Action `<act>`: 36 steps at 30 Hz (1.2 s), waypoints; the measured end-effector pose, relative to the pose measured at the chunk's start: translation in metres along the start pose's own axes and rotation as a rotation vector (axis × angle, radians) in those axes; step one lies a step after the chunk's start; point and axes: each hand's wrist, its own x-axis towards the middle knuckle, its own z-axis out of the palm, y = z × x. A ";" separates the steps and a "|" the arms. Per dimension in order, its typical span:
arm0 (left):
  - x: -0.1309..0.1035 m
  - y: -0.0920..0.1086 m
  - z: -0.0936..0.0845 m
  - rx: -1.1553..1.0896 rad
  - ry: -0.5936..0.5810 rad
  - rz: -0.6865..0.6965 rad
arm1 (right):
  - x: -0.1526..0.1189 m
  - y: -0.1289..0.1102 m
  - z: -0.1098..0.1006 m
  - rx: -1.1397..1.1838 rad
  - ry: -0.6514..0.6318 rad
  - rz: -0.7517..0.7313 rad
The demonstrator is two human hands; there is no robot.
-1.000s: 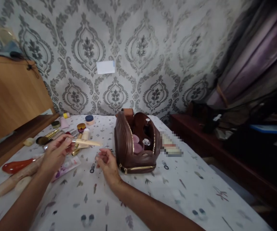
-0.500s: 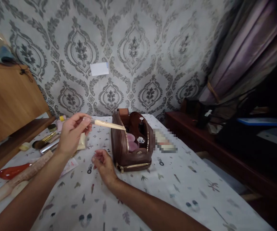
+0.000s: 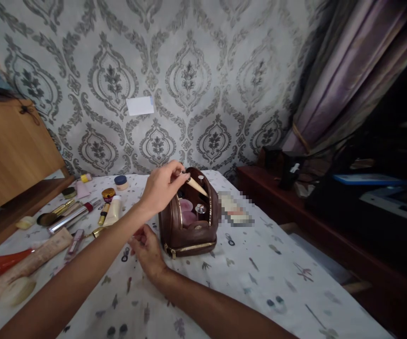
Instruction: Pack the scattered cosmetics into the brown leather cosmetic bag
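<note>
A brown leather bag stands unzipped on the patterned cloth, with pink round pads and silver-capped bottles inside. My left hand pinches one end of a slim cream-coloured tube over the bag's opening; the tube slants down to the right, its tip within the opening. Near the bag's lower left side, my right hand rests by the cloth with its fingers curled loosely apart, and nothing shows in it.
Makeup lies at the left: brushes, a red sponge-like item, a cream tube and a blue-lidded jar. A blurred flat item is right of the bag. Behind stands a patterned wall.
My left hand has moved right, bringing the cream tube over the bag's opening and tilting it more steeply. My right hand has stayed beside the bag. The view has shifted slightly.
</note>
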 end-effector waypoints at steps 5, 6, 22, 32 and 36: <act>0.012 -0.002 0.007 0.156 0.013 0.001 | -0.001 -0.003 0.000 -0.004 -0.020 0.008; 0.014 -0.002 0.008 0.176 0.012 -0.009 | -0.002 -0.004 0.000 0.001 -0.017 0.014; 0.020 0.001 0.016 0.356 -0.132 0.017 | -0.001 -0.006 0.001 0.020 -0.031 0.022; 0.027 0.000 0.038 0.432 -0.337 -0.016 | 0.001 0.000 0.003 -0.016 -0.003 0.020; 0.032 -0.002 0.040 0.451 -0.428 -0.031 | 0.001 0.001 0.001 -0.040 -0.016 -0.012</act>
